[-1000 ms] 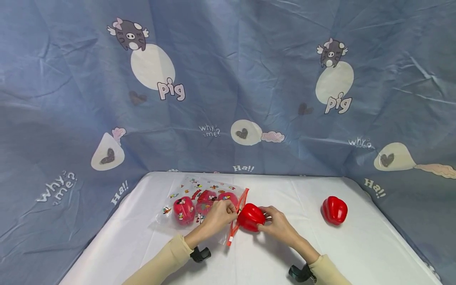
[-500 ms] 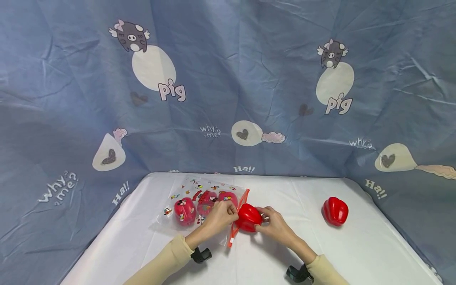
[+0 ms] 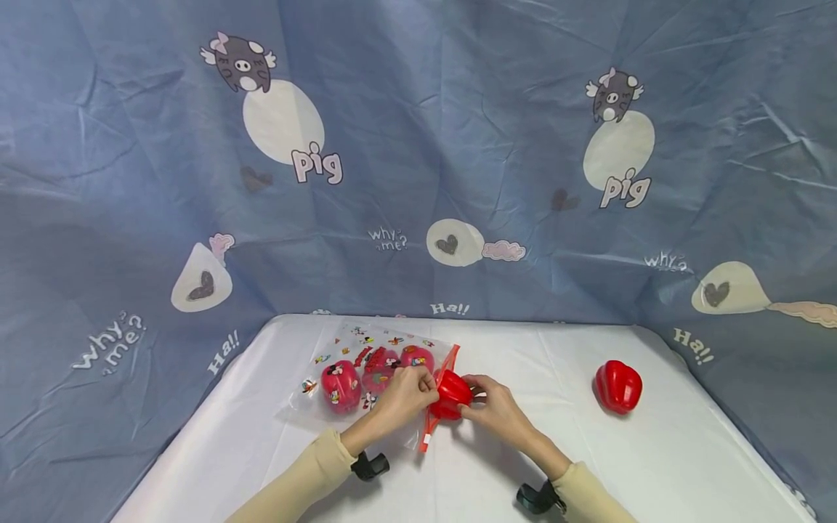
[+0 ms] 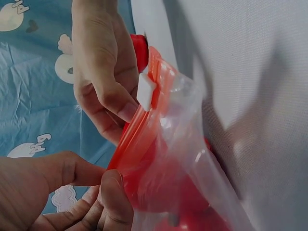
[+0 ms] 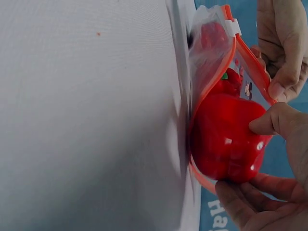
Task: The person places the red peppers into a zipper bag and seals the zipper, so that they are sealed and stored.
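Pepper (image 5: 226, 134) partly inside bag (image 3: 392, 341); right hand (image 3: 495, 408) grips it, thumb and fingers round sides; left hand (image 3: 407, 396) pinches orange rim (image 4: 137, 129); if pinch slackens, rim could sag and snag pepper

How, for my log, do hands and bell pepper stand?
Left hand pinches orange rim of zip bag. Right hand grips red bell pepper, partway inside zip bag. No obstruction visible.

The pepper (image 5: 226, 137) is red, the clear bag (image 3: 349, 346) cartoon-printed with orange trim (image 3: 453, 357), the curtain (image 3: 418, 160) pig-patterned blue.
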### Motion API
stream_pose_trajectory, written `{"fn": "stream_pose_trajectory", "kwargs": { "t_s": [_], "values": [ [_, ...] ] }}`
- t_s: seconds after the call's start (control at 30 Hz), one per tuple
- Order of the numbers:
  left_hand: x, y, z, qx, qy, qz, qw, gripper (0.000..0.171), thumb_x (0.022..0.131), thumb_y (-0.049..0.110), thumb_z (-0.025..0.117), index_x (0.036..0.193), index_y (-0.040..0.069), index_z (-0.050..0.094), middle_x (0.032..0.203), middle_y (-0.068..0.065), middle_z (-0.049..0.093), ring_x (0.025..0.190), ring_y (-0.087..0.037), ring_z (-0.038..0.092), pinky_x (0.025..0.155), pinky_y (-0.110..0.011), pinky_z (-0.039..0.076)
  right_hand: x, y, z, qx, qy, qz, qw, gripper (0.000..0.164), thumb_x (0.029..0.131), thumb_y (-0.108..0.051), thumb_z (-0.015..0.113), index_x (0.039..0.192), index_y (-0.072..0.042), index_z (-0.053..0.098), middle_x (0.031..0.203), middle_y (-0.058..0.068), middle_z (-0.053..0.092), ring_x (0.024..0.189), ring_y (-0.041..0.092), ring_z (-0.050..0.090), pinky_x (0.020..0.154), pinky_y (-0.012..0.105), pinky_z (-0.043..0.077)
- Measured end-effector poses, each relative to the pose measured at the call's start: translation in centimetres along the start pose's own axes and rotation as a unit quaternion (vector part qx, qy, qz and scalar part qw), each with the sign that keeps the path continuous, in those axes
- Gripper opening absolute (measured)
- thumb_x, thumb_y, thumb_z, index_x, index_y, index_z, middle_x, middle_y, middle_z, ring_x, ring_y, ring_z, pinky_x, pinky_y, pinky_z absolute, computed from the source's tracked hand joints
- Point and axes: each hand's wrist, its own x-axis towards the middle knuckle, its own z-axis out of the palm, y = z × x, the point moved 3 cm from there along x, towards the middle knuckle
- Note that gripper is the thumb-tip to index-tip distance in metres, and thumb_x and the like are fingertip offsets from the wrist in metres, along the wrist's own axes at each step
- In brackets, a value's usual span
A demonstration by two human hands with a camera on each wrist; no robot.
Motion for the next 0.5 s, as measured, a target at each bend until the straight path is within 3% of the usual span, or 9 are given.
{"fn": "stream_pose_trajectory", "kwargs": {
  "t_s": [0.23,0.5],
  "values": [
    [0.04,0.04,-0.02,0.004,-0.003,0.004,1.0000,0.006,0.080,0.007,0.065,0.075,0.008,0.063,0.065,0.003,0.060,0.055,-0.004,0.050,0.047,-0.018,0.039,0.26,0.01,0.37,0.009,0.005,-0.028,1.000,0.045,0.077,-0.003,0.073,0.120,0.003,0.061,0.106,0.013,0.066,0.092,0.027,0.068,0.080,0.034,0.057],
    [0.04,-0.05,0.11,0.005,-0.001,0.004,1.0000,0.007,0.080,0.005,0.066,0.074,0.007,0.063,0.064,0.002,0.059,0.056,-0.005,0.049,0.048,-0.017,0.039,0.33,-0.02,0.64,-0.005,0.022,-0.023,0.999,0.043,0.077,-0.003,0.075,0.118,0.001,0.063,0.102,0.013,0.066,0.087,0.025,0.068,0.076,0.032,0.057]
  ]
}}
